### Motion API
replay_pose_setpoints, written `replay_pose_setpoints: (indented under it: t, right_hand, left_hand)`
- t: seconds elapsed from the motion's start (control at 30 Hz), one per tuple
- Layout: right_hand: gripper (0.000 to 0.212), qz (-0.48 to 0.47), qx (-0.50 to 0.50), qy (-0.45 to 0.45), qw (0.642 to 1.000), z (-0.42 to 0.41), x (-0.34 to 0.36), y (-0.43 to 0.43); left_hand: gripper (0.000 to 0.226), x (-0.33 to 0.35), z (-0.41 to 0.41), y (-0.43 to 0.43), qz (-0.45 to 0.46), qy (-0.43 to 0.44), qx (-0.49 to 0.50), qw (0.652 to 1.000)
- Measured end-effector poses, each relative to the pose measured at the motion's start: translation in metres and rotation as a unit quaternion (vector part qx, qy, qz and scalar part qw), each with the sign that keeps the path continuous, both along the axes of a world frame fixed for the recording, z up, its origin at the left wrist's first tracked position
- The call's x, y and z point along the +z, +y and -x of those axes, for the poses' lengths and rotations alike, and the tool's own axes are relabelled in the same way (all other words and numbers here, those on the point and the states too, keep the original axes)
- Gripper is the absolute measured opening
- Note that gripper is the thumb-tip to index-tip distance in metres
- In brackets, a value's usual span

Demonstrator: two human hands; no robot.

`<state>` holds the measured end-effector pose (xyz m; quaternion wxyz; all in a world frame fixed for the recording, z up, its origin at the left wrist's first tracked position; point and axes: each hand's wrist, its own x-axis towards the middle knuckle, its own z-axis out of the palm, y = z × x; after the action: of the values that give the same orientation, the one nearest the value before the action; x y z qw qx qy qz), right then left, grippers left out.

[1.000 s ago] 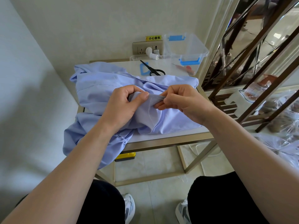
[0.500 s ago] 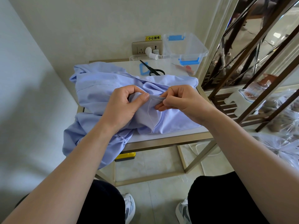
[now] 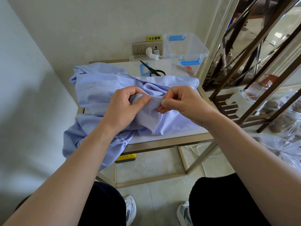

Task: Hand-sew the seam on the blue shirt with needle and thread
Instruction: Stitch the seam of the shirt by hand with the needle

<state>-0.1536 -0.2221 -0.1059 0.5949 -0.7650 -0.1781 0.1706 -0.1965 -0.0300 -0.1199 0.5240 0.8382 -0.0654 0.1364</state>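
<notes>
A small brass-framed table [image 3: 171, 141] with a white top stands against the wall, and the blue shirt [image 3: 101, 88] lies crumpled over most of it, from about 9 o'clock across to 3 o'clock, with one part hanging off the near-left corner at 7 o'clock. At 1 o'clock on the tabletop stands a clear plastic box [image 3: 187, 46] with blue latches, open at the top. Low in its near corner lie something red and a thin stick-like piece, too blurred through the wall to name. The two hands meet close together over the middle of the shirt. The left hand [image 3: 123, 108] is curled and pinches a raised fold of the cloth between thumb and forefinger. The right hand [image 3: 182, 101] is curled too, its fingertips clamped on the needle [image 3: 157, 99], which lies level between the two thumbs along the fold's edge. A fine pale line runs down the cloth under the needle; whether it is thread or a crease cannot be told. At 12 o'clock, just beyond the shirt, black scissors [image 3: 154, 70] lie closed with their handles toward the shirt, the blades crossing a small blue plastic frame [image 3: 144, 70]. Under the table at 7 o'clock a yellow-and-black object [image 3: 126, 158] shows on the floor.
</notes>
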Motion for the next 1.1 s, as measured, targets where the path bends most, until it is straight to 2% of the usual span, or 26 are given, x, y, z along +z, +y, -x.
replay_pose_setpoints:
  t: [0.23,0.67,0.8,0.97,1.1]
  right_hand:
    - [0.017,-0.039,-0.002,0.003,0.999,-0.002,-0.002,-0.003]
    - [0.015,-0.131,0.031,0.036,0.990,-0.007,-0.011,-0.006]
    - [0.004,-0.161,0.048,0.052,0.984,-0.008,-0.015,-0.005]
    - [0.014,-0.182,0.060,0.061,0.980,-0.009,-0.016,-0.005]
    - [0.003,-0.189,0.064,0.070,0.977,-0.009,-0.016,-0.004]
  left_hand:
    - [0.010,0.001,-0.002,0.000,0.008,0.030,0.013,0.999]
    - [0.020,-0.001,-0.005,0.003,0.090,0.072,-0.051,0.992]
    - [0.018,-0.001,-0.005,0.004,0.102,0.081,-0.063,0.989]
    - [0.018,0.001,-0.004,0.003,0.096,0.081,-0.070,0.990]
    - [0.020,0.002,-0.003,0.003,0.095,0.082,-0.074,0.989]
